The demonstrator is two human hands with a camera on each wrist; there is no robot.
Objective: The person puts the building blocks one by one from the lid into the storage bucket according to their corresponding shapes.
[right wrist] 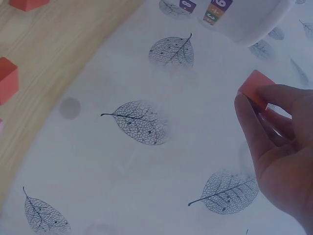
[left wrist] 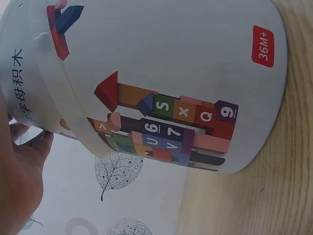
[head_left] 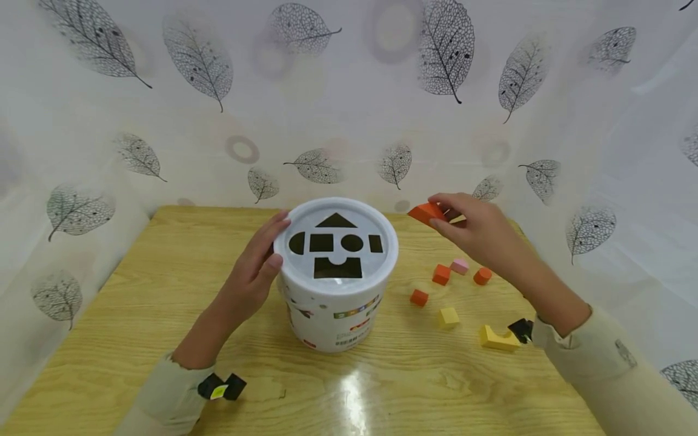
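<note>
A white bucket (head_left: pixel 327 303) stands upright on the table, its lid (head_left: pixel 283 266) cut with several shaped holes, among them a triangle, a circle and a notched rectangle. My left hand (head_left: pixel 253 263) rests against the lid's left rim, fingers and thumb spread along it; the left wrist view shows that hand (left wrist: pixel 22 181) beside the bucket's printed wall (left wrist: pixel 171 49). Right of the lid and apart from it, my right hand (head_left: pixel 471 227) pinches an orange-red triangular block (head_left: pixel 425 212) in the air. The right wrist view shows this block (right wrist: pixel 255 88) between thumb and fingers.
On the wooden table (head_left: pixel 180 272), right of the bucket, lie two red blocks (head_left: pixel 442 274), a pink block (head_left: pixel 460 266), a red cylinder (head_left: pixel 482 276), a yellow block (head_left: pixel 449 318) and a yellow arch block (head_left: pixel 498 339). A leaf-patterned curtain (head_left: pixel 349 109) hangs behind the table.
</note>
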